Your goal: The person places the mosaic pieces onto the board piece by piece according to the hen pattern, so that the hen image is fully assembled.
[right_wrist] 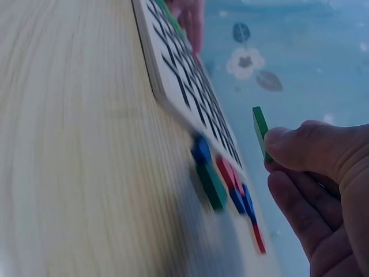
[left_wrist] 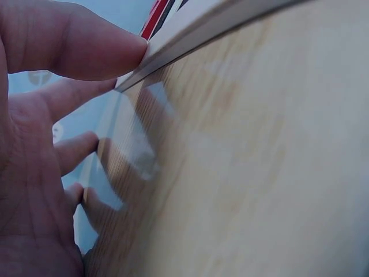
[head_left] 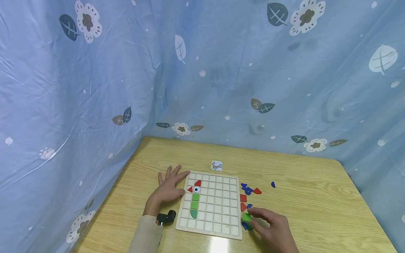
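A wooden grid board [head_left: 218, 207] lies on the table. My left hand [head_left: 169, 186] is spread at its left edge, thumb and index fingertip touching the frame; the left wrist view shows the thumb [left_wrist: 109, 49] against the board's side. Between thumb and fingers, my right hand [head_left: 273, 226] pinches a light green square tile [head_left: 246, 217] at the board's right edge. That tile [right_wrist: 260, 130] is seen nearly edge-on, raised off the table, in the right wrist view. Down the board's left part run a red quarter piece [head_left: 198, 183], a red triangle [head_left: 190, 189], an eye tile [head_left: 197, 189], two green squares [head_left: 195, 197] and a dark green quarter piece [head_left: 193, 213].
Right of the board lie several loose pieces: blue ones [head_left: 248, 189], a red square [head_left: 243, 198], red quarter pieces [head_left: 257, 191] and a dark green one [right_wrist: 212, 186]. A small pattern card [head_left: 216, 166] lies beyond the board. A blue curtain [head_left: 215, 70] surrounds the table.
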